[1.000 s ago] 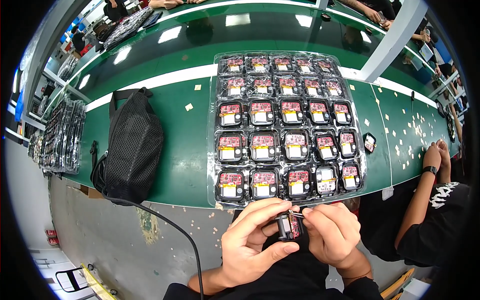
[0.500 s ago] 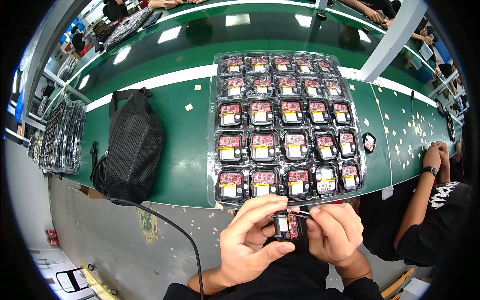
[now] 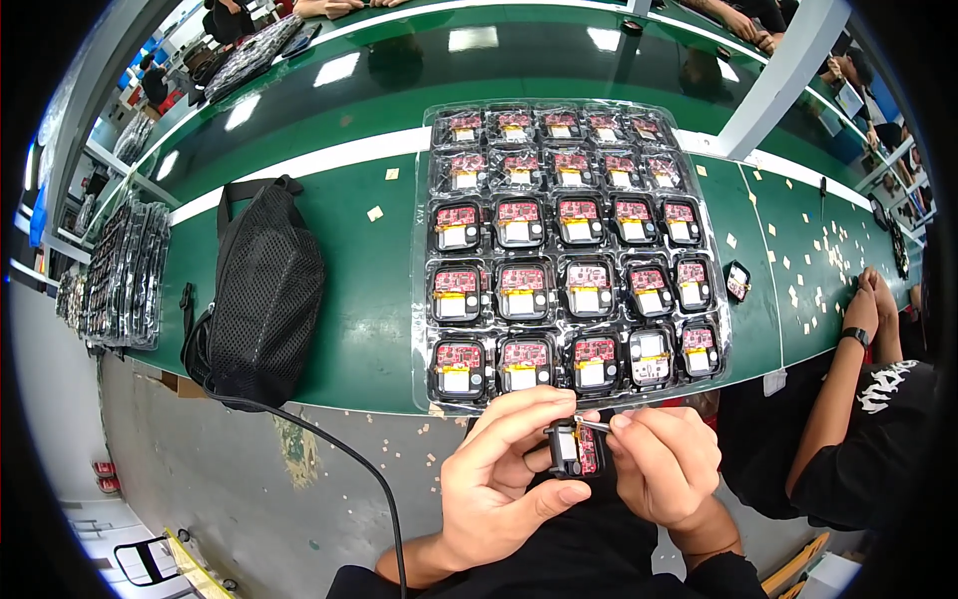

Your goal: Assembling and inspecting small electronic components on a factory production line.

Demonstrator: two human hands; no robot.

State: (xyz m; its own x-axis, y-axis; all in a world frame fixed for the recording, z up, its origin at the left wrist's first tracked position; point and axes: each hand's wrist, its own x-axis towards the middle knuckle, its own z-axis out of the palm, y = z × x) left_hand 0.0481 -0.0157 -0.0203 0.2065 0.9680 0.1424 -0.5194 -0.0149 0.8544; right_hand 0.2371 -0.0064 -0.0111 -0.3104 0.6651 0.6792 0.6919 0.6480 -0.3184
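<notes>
My left hand (image 3: 499,464) grips a small black square device housing (image 3: 561,451) by its sides, fingers behind it and thumb in front. Inside the housing show a red circuit board and a pale block. Between the thumb and fingers of my right hand (image 3: 671,464) are thin metal tweezers (image 3: 596,425). Their tip lies at the upper edge of the housing, close to my left fingertips; whether it pinches anything is too small to tell. Just beyond my hands, a clear plastic tray (image 3: 423,230) carries rows of similar open housings on the green table.
One loose housing (image 3: 737,283) lies right of the tray. A black mesh bag (image 3: 267,299) sits left, and a black cable (image 3: 379,484) runs beside my left arm. Stacked trays (image 3: 130,275) stand far left. A co-worker's hands (image 3: 873,295) are at the right, near scattered pale squares (image 3: 810,262).
The tweezers have shifted slightly left and now slant more steeply at the housing's upper edge. My left hand keeps its hold almost unmoved.
</notes>
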